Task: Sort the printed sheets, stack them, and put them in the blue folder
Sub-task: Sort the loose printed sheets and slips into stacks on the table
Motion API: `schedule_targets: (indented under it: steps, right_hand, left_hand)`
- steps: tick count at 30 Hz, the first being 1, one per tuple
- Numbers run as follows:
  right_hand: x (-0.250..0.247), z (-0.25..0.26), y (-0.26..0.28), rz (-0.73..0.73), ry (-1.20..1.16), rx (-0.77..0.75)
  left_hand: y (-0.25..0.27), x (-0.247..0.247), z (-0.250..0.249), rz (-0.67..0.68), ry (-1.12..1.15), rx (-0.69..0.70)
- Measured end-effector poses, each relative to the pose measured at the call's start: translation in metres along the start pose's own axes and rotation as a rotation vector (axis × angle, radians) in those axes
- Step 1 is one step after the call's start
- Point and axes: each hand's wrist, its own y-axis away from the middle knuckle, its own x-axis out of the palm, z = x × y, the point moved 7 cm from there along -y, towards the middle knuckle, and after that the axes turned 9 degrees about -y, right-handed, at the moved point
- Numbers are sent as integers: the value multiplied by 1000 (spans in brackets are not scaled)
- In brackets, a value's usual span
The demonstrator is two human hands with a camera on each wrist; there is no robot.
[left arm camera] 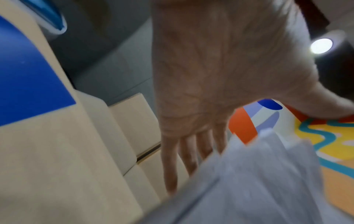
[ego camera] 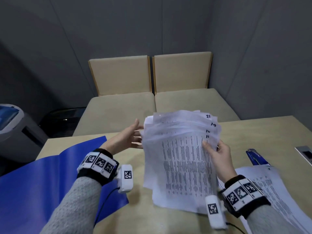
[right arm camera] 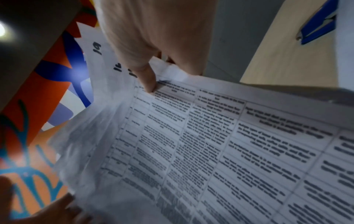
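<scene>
Your table point(ego camera: 263, 132) is the landmark here: a pale wooden top with two beige cushioned seats point(ego camera: 152, 105) pushed against its far edge and a grey bin point(ego camera: 15, 129) standing off its left end. On the left part of the table lies the blue folder point(ego camera: 42, 179), opened flat, its near half running under your left forearm. Over the middle of the table you hold the stack of printed sheets point(ego camera: 182, 162) tilted up toward you, its lower edge down near the tabletop and its upper edges fanned unevenly so that handwritten numbers show at the right corners; 21 and 19 are readable, the ones below are blurred. A second lot of printed sheets point(ego camera: 270, 191) lies flat on the right part of the table, beneath your right wrist. Just beyond those loose sheets, toward the table's right edge, rests a blue stapler point(ego camera: 255, 157). Your right hand point(ego camera: 217, 154) pinches the right edge of the raised stack near its top, thumb pressed on the printed face and fingers curled behind; the right wrist view shows the thumb point(right arm camera: 149, 78) planted on the top row of the table of text. Your left hand point(ego camera: 130, 135) is spread wide at the stack's left edge, fingers point(left arm camera: 172, 159) straight and reaching behind the sheets, thumb apart from them, gripping nothing.
</scene>
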Motion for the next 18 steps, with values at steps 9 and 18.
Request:
schedule_targets:
  steps: [9,18]
  right_hand:
    - [28,44,-1,-90,-148,-174]
    - [35,33,0,-173,-258,-152]
  left_hand:
    - [19,34,-22,-540,94,325]
    - [33,52,-3,-875,-12,343]
